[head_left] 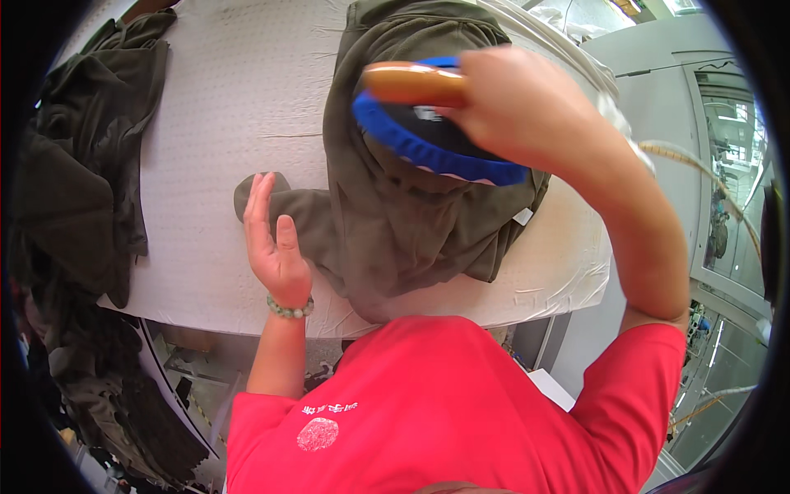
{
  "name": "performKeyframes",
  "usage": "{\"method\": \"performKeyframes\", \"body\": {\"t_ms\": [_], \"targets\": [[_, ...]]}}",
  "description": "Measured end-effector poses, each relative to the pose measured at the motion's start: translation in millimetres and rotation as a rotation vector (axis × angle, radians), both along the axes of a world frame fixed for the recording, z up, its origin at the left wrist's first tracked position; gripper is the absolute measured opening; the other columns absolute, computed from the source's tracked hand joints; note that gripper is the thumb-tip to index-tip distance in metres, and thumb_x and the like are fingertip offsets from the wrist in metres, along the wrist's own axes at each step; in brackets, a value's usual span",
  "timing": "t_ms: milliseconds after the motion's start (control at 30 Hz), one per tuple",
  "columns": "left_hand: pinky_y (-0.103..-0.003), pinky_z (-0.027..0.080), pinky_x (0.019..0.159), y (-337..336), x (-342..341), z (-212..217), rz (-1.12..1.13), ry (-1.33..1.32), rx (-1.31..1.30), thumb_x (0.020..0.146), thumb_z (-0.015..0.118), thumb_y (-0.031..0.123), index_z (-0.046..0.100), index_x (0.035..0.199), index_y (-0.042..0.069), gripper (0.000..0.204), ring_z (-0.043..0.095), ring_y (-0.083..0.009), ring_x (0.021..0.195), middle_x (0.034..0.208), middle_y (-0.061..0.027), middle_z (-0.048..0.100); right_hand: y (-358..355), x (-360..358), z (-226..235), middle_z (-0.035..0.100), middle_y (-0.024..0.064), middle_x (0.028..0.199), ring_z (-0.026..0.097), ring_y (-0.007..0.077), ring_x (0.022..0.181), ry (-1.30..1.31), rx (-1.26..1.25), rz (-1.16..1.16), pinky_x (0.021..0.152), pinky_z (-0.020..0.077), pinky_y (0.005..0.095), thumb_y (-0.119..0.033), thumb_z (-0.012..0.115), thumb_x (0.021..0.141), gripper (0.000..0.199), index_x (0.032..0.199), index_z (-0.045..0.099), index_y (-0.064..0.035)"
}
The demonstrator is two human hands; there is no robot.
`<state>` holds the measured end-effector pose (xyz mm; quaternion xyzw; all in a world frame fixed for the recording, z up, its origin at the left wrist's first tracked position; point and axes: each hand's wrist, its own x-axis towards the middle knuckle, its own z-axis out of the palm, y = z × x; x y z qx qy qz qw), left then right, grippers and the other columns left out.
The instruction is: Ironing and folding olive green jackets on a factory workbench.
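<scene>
A steam iron with a blue rim, dark top and glossy orange-brown handle is gripped by my right hand. The iron is tilted over a dark olive garment spread across the padded table; whether its sole touches the cloth I cannot tell. My left hand, with a beaded bracelet on the wrist, is raised beside the garment's sleeve. Its fingers are stretched out, the thumb stands apart, and nothing is in it. A small white label shows on the garment's right side.
The white-covered ironing table has wrinkled edges. More dark olive garments are heaped at its left edge and hang down toward the floor. A pale hose curves away at the right, before a grey glazed door.
</scene>
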<state>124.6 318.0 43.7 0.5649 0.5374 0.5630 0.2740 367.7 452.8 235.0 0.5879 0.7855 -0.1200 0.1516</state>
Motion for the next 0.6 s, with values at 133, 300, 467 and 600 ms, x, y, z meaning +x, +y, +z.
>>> {"method": "performKeyframes", "body": {"t_ms": [133,300,467,600], "targets": [[-0.043,0.033,0.117,-6.9,7.2,6.6,-0.006,0.003,0.011,0.104,0.048,0.015,0.055,0.137,-0.007,0.04,0.043,-0.0335,0.142,0.142,-0.0165,0.057,-53.0,91.8,-35.5,0.068,0.0171,0.076,0.064,0.0322,0.068,0.29,0.242,-0.285,0.066,0.0513,0.0398,-0.032,0.074,0.09,0.032,0.098,0.069,-0.0013],[-0.043,0.033,0.117,49.7,69.3,47.7,-0.256,0.23,0.197,0.1,0.053,0.011,0.058,0.136,-0.002,0.038,0.042,-0.036,0.143,0.144,-0.0159,0.057,-138.5,176.1,-90.7,0.063,0.0039,0.069,0.055,0.0121,0.065,0.526,0.22,-0.74,0.062,0.0461,0.0317,-0.031,0.076,0.09,0.031,0.092,0.067,-0.0004],[-0.047,0.028,0.119,99.5,156.6,48.2,-0.296,0.752,0.309,0.101,0.054,0.021,0.056,0.14,0.003,0.043,0.037,-0.0337,0.146,0.152,-0.0136,0.049,-203.7,273.7,-150.0,0.069,0.0093,0.077,0.065,0.0179,0.071,0.397,0.003,-1.036,0.069,0.0502,0.0336,-0.03,0.076,0.087,0.037,0.108,0.069,-0.0003],[-0.051,0.025,0.12,106.7,181.9,31.1,-0.29,1.036,0.273,0.101,0.052,0.032,0.054,0.143,0.007,0.049,0.034,-0.0312,0.148,0.156,-0.0108,0.043,-248.8,324.6,-182.8,0.07,0.0114,0.078,0.065,0.02,0.07,0.36,0.112,-1.064,0.069,0.0502,0.034,-0.03,0.077,0.086,0.038,0.109,0.07,-0.0009]]}}
